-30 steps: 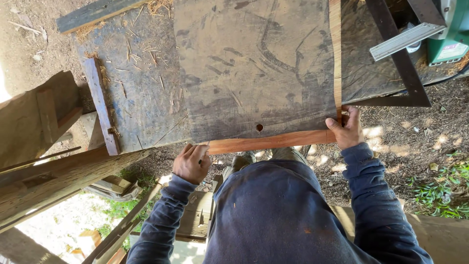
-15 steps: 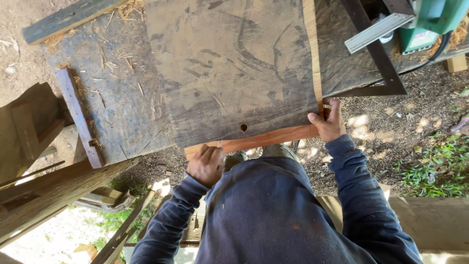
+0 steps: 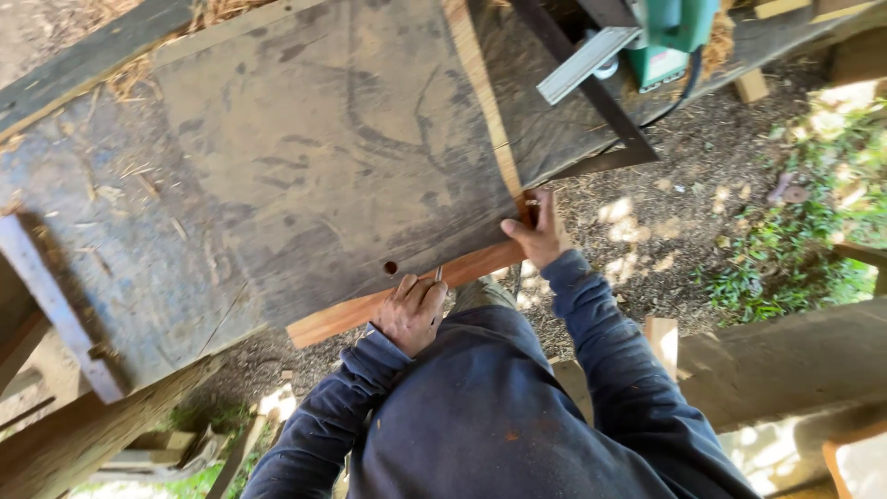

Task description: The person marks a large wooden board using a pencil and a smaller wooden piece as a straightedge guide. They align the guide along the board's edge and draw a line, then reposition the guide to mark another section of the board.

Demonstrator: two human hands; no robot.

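At nine o'clock we see a grey bar (image 3: pixel 55 310) lying across the bench (image 3: pixel 120 231), and below it, toward seven, a timber beam (image 3: pixel 83 434) runs off under the edge. Over the bench lies a dark, stained panel (image 3: pixel 323 166) with a small hole (image 3: pixel 390 267) near its front edge.

Along that front edge runs a reddish strip (image 3: pixel 370 310), tilted up toward three o'clock. Our left hand (image 3: pixel 411 314) sits at six o'clock on it, fingers curled narrow over its top, with something thin and metallic showing at the knuckles; what it is we cannot tell. We judge this hand presses the strip against the panel's edge.

Our right hand (image 3: pixel 536 231) grips the strip's far end, where a pale lath (image 3: pixel 485 102) comes down from twelve to meet it; the thumb pins the corner, likely to keep the two pieces aligned.

At one o'clock a dark steel square (image 3: pixel 591 102) and a green power tool (image 3: pixel 670 37) crowd the bench's end. At three, mulch (image 3: pixel 684 212) and weeds (image 3: pixel 785 249).
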